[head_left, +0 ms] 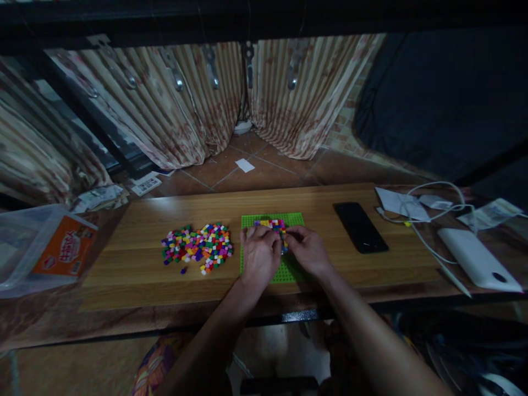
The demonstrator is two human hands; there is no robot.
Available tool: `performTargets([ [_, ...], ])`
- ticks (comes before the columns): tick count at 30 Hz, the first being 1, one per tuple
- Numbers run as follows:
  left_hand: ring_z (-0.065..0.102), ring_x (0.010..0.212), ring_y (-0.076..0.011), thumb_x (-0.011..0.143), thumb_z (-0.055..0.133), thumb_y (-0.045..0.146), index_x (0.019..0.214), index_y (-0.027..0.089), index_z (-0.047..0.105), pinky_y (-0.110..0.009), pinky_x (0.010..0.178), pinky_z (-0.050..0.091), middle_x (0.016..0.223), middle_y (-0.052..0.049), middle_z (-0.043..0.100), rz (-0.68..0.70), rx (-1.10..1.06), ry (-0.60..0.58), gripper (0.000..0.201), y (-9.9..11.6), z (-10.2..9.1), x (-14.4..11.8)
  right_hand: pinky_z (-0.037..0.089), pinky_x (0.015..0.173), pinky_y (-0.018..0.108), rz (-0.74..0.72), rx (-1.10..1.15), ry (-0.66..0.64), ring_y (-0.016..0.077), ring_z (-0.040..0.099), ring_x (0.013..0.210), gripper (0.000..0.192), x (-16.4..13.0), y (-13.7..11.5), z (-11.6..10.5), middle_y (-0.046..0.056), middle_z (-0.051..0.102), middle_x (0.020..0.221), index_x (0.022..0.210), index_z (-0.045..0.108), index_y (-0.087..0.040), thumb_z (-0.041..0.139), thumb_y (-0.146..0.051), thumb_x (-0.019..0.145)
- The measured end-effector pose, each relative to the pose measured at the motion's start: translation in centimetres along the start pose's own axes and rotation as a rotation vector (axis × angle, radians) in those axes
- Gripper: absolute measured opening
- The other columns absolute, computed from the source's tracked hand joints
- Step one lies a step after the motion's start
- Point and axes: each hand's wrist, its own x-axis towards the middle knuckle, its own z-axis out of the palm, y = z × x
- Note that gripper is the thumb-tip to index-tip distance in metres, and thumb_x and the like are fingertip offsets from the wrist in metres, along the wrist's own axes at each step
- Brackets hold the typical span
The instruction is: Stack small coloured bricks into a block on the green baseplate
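Where hands meet, multicoloured bricks [272,224] stud green baseplate [293,219].

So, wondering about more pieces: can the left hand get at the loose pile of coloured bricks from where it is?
Probably yes. The left hand rests on the green baseplate, and the pile of coloured bricks lies just to its left on bare wooden board, with nothing between.

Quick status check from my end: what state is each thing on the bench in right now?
Green baseplate: flat, partly covered with bricks.
Placed bricks: one small patch at its far edge.
Loose bricks: scattered heap, left of the plate.
Phone: screen dark, lying flat.
Left hand: fingertips on the patch.
Right hand: fingertips on the patch.
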Motion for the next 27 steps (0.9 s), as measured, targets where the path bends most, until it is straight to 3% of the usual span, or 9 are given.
performTargets([
  [6,0.053,0.091,-0.0222,0.087,0.056,0.023,0.082,0.021,0.068,-0.040,0.087,0.036,0.092,-0.003,0.067,0.014,-0.012,0.005,0.013,-0.04,-0.04,-0.18,0.048,0.058,0.029,0.020,0.009,-0.034,0.0165,0.062,0.058,0.032,0.07,0.20,-0.21,0.004,0.069,0.072,0.090,0.068,-0.017,0.053,-0.044,0.082],
  [21,0.052,0.094,-0.0227,0.089,0.052,0.021,0.087,0.020,0.065,-0.039,0.087,0.043,0.096,-0.006,0.062,0.017,-0.060,-0.035,0.013,0.07,-0.02,-0.56,0.049,0.064,0.030,-0.035,-0.055,-0.087,0.0193,0.064,0.072,0.038,-0.03,0.77,-0.19,0.007,0.070,0.083,0.090,0.067,-0.016,0.054,-0.051,0.083],
  [27,0.053,0.099,-0.0227,0.090,0.049,0.021,0.090,0.018,0.065,-0.039,0.094,0.043,0.098,-0.007,0.063,0.059,-0.104,-0.043,0.016,-0.16,0.03,-0.88,0.048,0.059,0.031,0.002,-0.135,-0.137,0.0194,0.063,0.063,0.047,-0.48,0.80,-0.55,0.006,0.070,0.078,0.096,0.066,-0.016,0.047,-0.058,0.086],
])
